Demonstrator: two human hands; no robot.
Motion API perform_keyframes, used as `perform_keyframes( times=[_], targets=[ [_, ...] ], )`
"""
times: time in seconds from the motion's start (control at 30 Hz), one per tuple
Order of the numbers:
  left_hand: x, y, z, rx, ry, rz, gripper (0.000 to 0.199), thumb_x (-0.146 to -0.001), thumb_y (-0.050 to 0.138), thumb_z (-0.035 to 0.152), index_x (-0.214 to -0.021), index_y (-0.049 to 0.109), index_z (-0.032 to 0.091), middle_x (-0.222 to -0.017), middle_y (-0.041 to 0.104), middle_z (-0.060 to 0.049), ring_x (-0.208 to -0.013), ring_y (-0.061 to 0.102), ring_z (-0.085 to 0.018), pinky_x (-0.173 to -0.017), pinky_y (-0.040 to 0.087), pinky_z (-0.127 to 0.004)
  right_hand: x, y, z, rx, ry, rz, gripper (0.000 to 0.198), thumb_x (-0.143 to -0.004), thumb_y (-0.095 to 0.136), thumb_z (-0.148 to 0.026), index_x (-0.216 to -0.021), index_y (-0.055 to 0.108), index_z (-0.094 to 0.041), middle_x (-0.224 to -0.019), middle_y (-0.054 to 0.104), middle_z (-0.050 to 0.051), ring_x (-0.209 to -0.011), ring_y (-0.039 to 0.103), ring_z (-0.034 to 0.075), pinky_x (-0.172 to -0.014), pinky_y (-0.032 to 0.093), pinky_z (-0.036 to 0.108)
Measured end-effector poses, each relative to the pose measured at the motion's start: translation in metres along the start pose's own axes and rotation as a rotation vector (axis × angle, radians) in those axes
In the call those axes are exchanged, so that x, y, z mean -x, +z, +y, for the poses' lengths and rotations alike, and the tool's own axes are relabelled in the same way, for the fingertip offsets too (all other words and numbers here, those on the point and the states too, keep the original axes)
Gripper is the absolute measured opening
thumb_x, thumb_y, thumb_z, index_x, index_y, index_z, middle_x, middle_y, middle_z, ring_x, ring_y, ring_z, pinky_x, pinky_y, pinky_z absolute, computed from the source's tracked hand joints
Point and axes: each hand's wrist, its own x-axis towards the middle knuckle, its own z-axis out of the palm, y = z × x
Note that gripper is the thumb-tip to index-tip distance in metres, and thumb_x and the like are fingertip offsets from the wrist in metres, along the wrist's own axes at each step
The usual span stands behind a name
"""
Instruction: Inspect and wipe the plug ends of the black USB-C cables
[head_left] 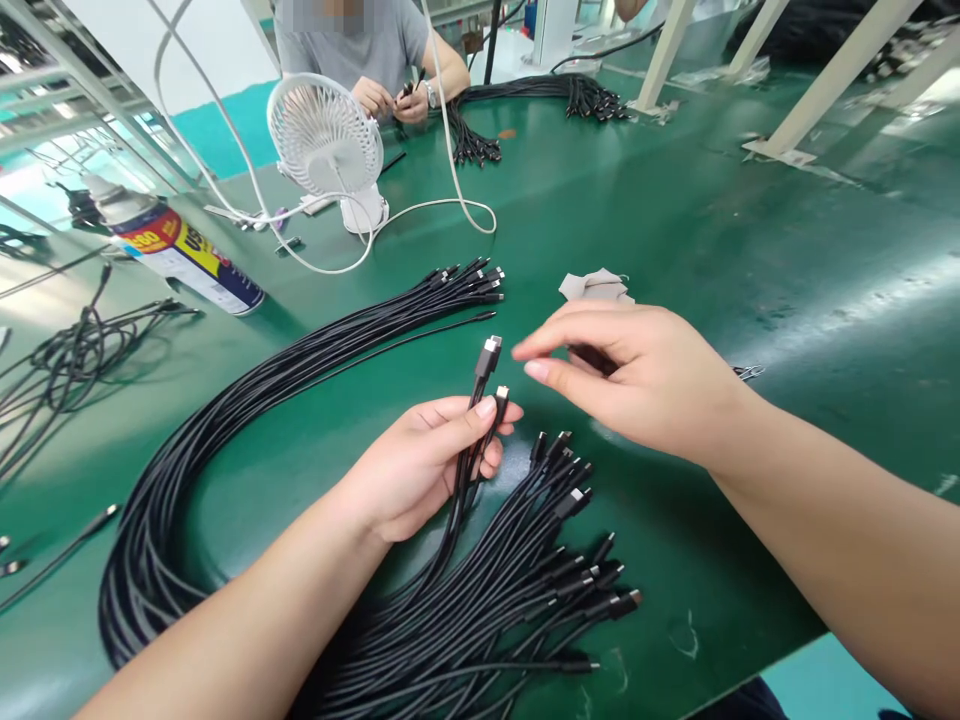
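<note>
My left hand [431,465] is closed around a few black cables [463,470], thumb pressed on them. Their plugs, a larger one [487,358] with a metal tip and a smaller one [502,395], stick up past my fingers. Just right of the plugs, my right hand [637,375] hovers with thumb and index finger slightly apart, nothing visible between their tips. Its other fingers are curled and partly hidden. Below both hands, a thick bundle of black cables [150,520] fans out its plug ends [577,580]; the bundle curves round to another set of ends behind my left hand.
A white fan [326,135] and a spray can [191,250] stand at the back left. Grey cloth [596,285] lies behind my right hand. Loose cables [75,360] lie at left. Across the green table [675,220], a person [360,60] handles a dark item.
</note>
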Motion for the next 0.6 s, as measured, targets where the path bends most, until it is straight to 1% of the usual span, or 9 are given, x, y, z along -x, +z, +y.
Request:
perform_keyframes(
  times=[0.07,0.13,0.23,0.4,0.47,0.5,0.6],
  targets=[
    [0.000,0.000,-0.001,-0.027,0.011,-0.016,0.029,-0.071,0.083,0.037,-0.082,0.077,0.011,-0.066,0.062,-0.001,-0.055,0.052,-0.006,-0.053,0.043,-0.018,0.001,0.003,-0.003,-0.118,-0.018,-0.043,0.010,-0.086,0.064,-0.018,-0.088,0.073,-0.017,-0.083,0.070,0.004,-0.072,0.060,0.014,-0.060,0.046,0.026],
    [0.000,-0.001,-0.002,-0.049,0.029,-0.050,0.029,-0.073,0.082,0.038,-0.079,0.076,0.010,-0.061,0.060,-0.001,-0.052,0.050,-0.006,-0.051,0.041,-0.018,0.002,0.006,-0.005,-0.243,-0.038,-0.099,0.009,-0.087,0.064,-0.019,-0.089,0.072,-0.015,-0.079,0.068,0.003,-0.070,0.060,0.013,-0.060,0.046,0.025],
    [0.001,-0.001,-0.001,-0.040,0.029,-0.115,0.028,-0.074,0.081,0.037,-0.074,0.074,0.010,-0.058,0.059,-0.001,-0.049,0.049,-0.006,-0.048,0.039,-0.017,0.003,0.011,-0.007,-0.399,-0.076,-0.187,0.007,-0.089,0.063,-0.017,-0.089,0.070,-0.015,-0.077,0.066,0.001,-0.069,0.062,0.011,-0.060,0.047,0.023],
    [0.002,0.002,0.002,0.042,-0.035,-0.219,0.030,-0.070,0.084,0.037,-0.072,0.075,0.009,-0.052,0.056,0.001,-0.043,0.044,-0.002,-0.041,0.034,-0.012,0.001,0.013,-0.006,-0.499,-0.075,-0.183,0.008,-0.087,0.066,-0.017,-0.080,0.065,-0.016,-0.070,0.065,-0.002,-0.062,0.060,0.010,-0.057,0.046,0.022],
    [0.002,0.003,0.001,0.016,-0.027,-0.204,0.030,-0.070,0.084,0.038,-0.072,0.075,0.009,-0.050,0.057,0.001,-0.042,0.047,-0.003,-0.041,0.038,-0.012,0.000,0.012,-0.006,-0.517,-0.087,-0.186,0.012,-0.087,0.067,-0.018,-0.075,0.064,-0.016,-0.067,0.064,-0.002,-0.061,0.060,0.010,-0.057,0.046,0.022],
    [0.003,0.003,0.001,-0.005,-0.009,-0.176,0.030,-0.070,0.084,0.038,-0.073,0.076,0.009,-0.052,0.061,0.000,-0.044,0.051,-0.004,-0.044,0.042,-0.013,0.000,0.012,-0.006,-0.498,-0.092,-0.182,0.015,-0.086,0.067,-0.018,-0.072,0.063,-0.016,-0.066,0.063,-0.002,-0.061,0.059,0.010,-0.057,0.046,0.022],
    [0.003,0.003,-0.002,-0.085,0.067,-0.082,0.028,-0.066,0.087,0.036,-0.078,0.077,0.012,-0.067,0.072,-0.004,-0.057,0.067,-0.011,-0.060,0.056,-0.021,0.000,0.010,-0.006,-0.352,-0.078,-0.153,0.020,-0.085,0.068,-0.019,-0.067,0.062,-0.016,-0.065,0.061,-0.001,-0.061,0.055,0.010,-0.057,0.043,0.022]
  ],
)
